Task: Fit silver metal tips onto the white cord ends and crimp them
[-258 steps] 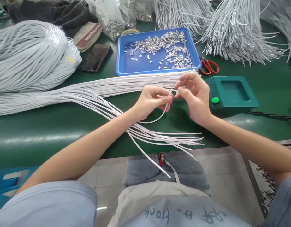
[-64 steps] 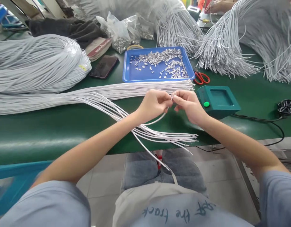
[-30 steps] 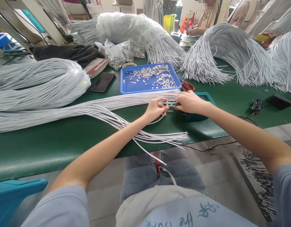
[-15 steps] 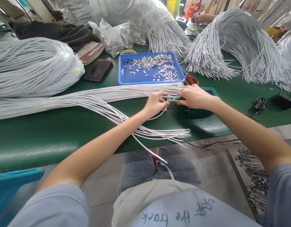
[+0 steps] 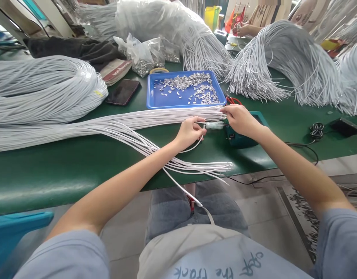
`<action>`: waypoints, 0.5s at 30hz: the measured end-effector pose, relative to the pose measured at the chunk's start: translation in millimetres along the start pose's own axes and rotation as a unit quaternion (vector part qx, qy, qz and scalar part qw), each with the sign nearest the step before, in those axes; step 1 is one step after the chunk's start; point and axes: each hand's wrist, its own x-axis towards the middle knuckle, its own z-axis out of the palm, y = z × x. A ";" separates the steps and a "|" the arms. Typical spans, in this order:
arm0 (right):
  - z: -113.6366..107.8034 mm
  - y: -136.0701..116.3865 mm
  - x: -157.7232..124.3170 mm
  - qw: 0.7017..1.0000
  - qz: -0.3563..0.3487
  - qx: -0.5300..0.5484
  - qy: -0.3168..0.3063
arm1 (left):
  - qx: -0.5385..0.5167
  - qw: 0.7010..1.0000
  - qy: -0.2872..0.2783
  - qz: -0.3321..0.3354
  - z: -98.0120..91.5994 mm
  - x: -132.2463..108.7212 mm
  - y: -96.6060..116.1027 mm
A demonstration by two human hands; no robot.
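My left hand [image 5: 190, 133] is closed in a pinch on a white cable [image 5: 193, 149], which loops below the fingers. Just right of those fingertips is a pale green cylindrical piece [image 5: 214, 125], blurred, on a thin shaft from a teal box-shaped device [image 5: 244, 140]. Over that device, my right hand [image 5: 241, 119] has its thumb and index finger together at the tips of the white cable bundle [image 5: 167, 113]; what lies between them is too small to make out. A separate fan of white cables [image 5: 196, 166] passes under my left forearm.
Behind the bundle is a blue tray [image 5: 151, 102] of small metal terminals [image 5: 193, 81]. Red-handled scissors [image 5: 233, 100] lie beside it. A phone [image 5: 123, 92], a large cable coil [image 5: 50, 89], cable heaps [image 5: 254, 73] and a black adapter [image 5: 345, 127] surround the work. Another person's hand [image 5: 245, 30] is behind.
My right hand has left the pale green piece and moved up to the tips of the cable bundle. That piece looks blurred now. My left hand keeps its grip on the white cable.
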 end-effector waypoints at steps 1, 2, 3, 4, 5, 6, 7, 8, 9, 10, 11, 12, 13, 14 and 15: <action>-0.6 -0.3 0.2 1.000 0.008 0.011 0.007 | -0.001 1.000 0.004 0.005 -0.3 -0.4 0.0; -1.3 -0.5 0.4 1.000 0.016 0.021 0.011 | 0.000 1.000 0.009 0.014 -0.3 -1.0 0.1; -2.1 -0.7 0.4 0.999 0.021 0.030 0.016 | 0.004 1.000 0.015 0.026 0.1 -1.9 0.5; -3.1 -0.9 0.2 0.999 0.023 0.041 0.025 | 0.011 0.999 0.020 0.041 0.9 -3.2 1.2; -4.3 -1.4 -0.3 0.997 0.023 0.056 0.042 | 0.028 0.997 0.022 0.062 2.2 -5.2 2.0; -5.4 -2.5 -1.2 0.995 0.020 0.074 0.069 | 0.057 0.994 0.015 0.089 4.1 -7.7 3.0; -6.3 -4.4 -2.5 0.990 0.015 0.098 0.103 | 0.096 0.988 -0.001 0.121 6.5 -10.9 3.9; -6.7 -7.5 -3.9 0.982 0.010 0.128 0.140 | 0.143 0.977 -0.029 0.156 9.3 -14.8 4.8; -6.3 -12.0 -5.5 0.972 0.005 0.163 0.170 | 0.195 0.959 -0.068 0.192 12.3 -19.5 5.8; -4.8 -17.9 -7.0 0.962 -0.001 0.204 0.184 | 0.246 0.936 -0.108 0.228 15.4 -24.8 7.0; -1.9 -25.3 -8.3 0.953 -0.010 0.249 0.175 | 0.290 0.909 -0.142 0.263 18.2 -30.8 8.6; 2.2 -33.5 -9.2 0.945 -0.023 0.294 0.138 | 0.322 0.883 -0.168 0.297 20.6 -37.5 10.9; 7.7 -42.3 -9.7 0.938 -0.042 0.336 0.077 | 0.339 0.864 -0.185 0.325 22.2 -44.5 14.1; 14.2 -50.8 -9.7 0.927 -0.066 0.368 -0.002 | 0.337 0.855 -0.189 0.347 23.0 -51.4 18.1; 21.3 -58.4 -9.4 0.913 -0.095 0.388 -0.086 | 0.319 0.857 -0.194 0.355 23.0 -57.7 22.9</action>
